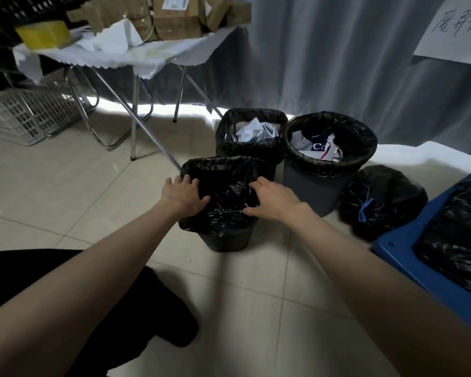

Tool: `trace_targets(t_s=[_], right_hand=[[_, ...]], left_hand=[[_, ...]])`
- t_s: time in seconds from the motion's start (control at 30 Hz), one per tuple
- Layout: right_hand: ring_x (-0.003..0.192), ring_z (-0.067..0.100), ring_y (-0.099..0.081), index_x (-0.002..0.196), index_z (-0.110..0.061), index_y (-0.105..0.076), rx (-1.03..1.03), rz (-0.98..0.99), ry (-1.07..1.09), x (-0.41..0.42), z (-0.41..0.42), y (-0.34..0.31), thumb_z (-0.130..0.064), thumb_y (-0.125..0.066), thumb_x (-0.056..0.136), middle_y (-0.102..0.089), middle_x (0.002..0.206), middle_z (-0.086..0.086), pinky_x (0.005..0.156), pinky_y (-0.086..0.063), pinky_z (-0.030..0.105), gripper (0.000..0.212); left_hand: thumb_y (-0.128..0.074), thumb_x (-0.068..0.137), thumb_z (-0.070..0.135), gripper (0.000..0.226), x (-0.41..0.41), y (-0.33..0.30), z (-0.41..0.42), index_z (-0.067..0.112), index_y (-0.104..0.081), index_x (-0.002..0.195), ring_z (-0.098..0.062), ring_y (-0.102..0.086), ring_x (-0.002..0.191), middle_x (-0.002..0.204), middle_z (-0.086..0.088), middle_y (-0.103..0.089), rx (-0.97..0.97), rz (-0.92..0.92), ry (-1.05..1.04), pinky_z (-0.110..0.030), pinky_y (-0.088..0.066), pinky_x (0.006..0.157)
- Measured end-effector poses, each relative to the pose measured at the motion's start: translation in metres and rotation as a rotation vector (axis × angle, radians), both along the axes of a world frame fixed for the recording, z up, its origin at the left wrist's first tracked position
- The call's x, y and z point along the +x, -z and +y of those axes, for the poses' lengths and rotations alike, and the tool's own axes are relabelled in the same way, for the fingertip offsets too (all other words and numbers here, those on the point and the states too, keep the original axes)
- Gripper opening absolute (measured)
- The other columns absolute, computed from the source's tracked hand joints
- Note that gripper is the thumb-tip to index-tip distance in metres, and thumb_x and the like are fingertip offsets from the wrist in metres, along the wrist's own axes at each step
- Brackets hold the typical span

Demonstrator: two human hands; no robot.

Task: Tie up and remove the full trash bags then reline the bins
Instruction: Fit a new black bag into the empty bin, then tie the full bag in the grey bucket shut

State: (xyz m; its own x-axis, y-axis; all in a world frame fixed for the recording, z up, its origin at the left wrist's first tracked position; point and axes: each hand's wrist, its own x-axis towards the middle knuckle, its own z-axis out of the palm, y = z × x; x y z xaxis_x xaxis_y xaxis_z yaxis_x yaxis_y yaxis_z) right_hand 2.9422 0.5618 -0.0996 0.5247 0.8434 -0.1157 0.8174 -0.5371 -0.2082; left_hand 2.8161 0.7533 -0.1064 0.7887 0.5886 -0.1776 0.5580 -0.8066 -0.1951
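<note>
While both arms reach forward | hands (226,195) spread flat, pressing black liner (223,197) over near bin (226,240)

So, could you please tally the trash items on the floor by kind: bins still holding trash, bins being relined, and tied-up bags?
Bins still holding trash: 2, the square bin and the round bin
Bins being relined: 1, the front bin, both hands on its liner
Tied-up bags: 1, the tied bag
Total: 4
</note>
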Motion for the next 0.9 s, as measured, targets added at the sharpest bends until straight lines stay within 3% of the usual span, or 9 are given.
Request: trace_targets(t_s=[0.13,0.27,0.4,0.6,0.8,0.9], right_hand=[[0.123,0.030,-0.048,0.142,-0.015,-0.041,0.004,-0.053,-0.001,-0.002,0.025,0.005,-0.055,-0.059,0.089,-0.043,0.137,0.005,0.093,-0.046,0.044,0.069],[0.128,0.032,-0.043,0.146,-0.017,-0.038,0.006,-0.079,0.018,-0.008,0.032,0.005,-0.058,-0.051,0.092,-0.041,0.141,0.009,0.101,-0.041,0.045,0.069],[0.121,0.029,-0.050,0.134,-0.014,-0.051,0.178,-0.097,0.086,0.000,0.011,-0.003,-0.045,-0.051,0.095,-0.052,0.129,0.009,0.097,-0.043,0.041,0.049],[0.110,0.033,-0.056,0.108,-0.008,-0.064,0.295,-0.102,0.369,0.045,-0.062,-0.020,-0.025,-0.054,0.091,-0.059,0.115,0.012,0.086,-0.047,0.041,0.026],[0.107,0.038,-0.058,0.111,-0.007,-0.063,0.346,-0.072,0.614,0.098,-0.127,-0.022,-0.014,-0.055,0.091,-0.056,0.118,0.017,0.083,-0.050,0.041,0.023],[0.106,0.037,-0.058,0.117,-0.011,-0.060,0.406,-0.049,0.662,0.114,-0.133,-0.020,-0.013,-0.057,0.091,-0.053,0.122,0.015,0.084,-0.049,0.042,0.026]], left_hand=[[-0.034,0.093,0.062,0.068,0.002,-0.002,0.014,0.017,-0.039,0.144,-0.029,-0.035,0.137,0.145,-0.009,-0.041,0.004,-0.016,-0.040,-0.047,-0.026,0.113],[-0.037,0.093,0.059,0.062,0.012,-0.010,0.009,0.016,-0.045,0.137,-0.029,-0.041,0.131,0.137,-0.008,-0.047,0.025,-0.083,0.002,-0.045,-0.031,0.109],[-0.041,0.092,0.056,0.058,0.039,-0.021,-0.009,0.014,-0.050,0.132,-0.029,-0.043,0.131,0.136,-0.009,-0.052,0.022,-0.168,0.078,-0.045,-0.033,0.109],[-0.044,0.093,0.050,0.052,0.101,-0.030,-0.065,0.014,-0.051,0.129,-0.030,-0.046,0.126,0.132,-0.011,-0.054,0.000,-0.279,0.232,-0.044,-0.034,0.105],[-0.050,0.093,0.026,0.038,0.163,-0.029,-0.123,0.013,-0.047,0.129,-0.030,-0.046,0.122,0.129,-0.010,-0.049,0.044,-0.366,0.464,-0.042,-0.037,0.100],[-0.054,0.091,0.015,0.042,0.189,-0.026,-0.146,0.013,-0.046,0.132,-0.031,-0.047,0.120,0.130,-0.010,-0.046,0.020,-0.375,0.541,-0.041,-0.041,0.094]])
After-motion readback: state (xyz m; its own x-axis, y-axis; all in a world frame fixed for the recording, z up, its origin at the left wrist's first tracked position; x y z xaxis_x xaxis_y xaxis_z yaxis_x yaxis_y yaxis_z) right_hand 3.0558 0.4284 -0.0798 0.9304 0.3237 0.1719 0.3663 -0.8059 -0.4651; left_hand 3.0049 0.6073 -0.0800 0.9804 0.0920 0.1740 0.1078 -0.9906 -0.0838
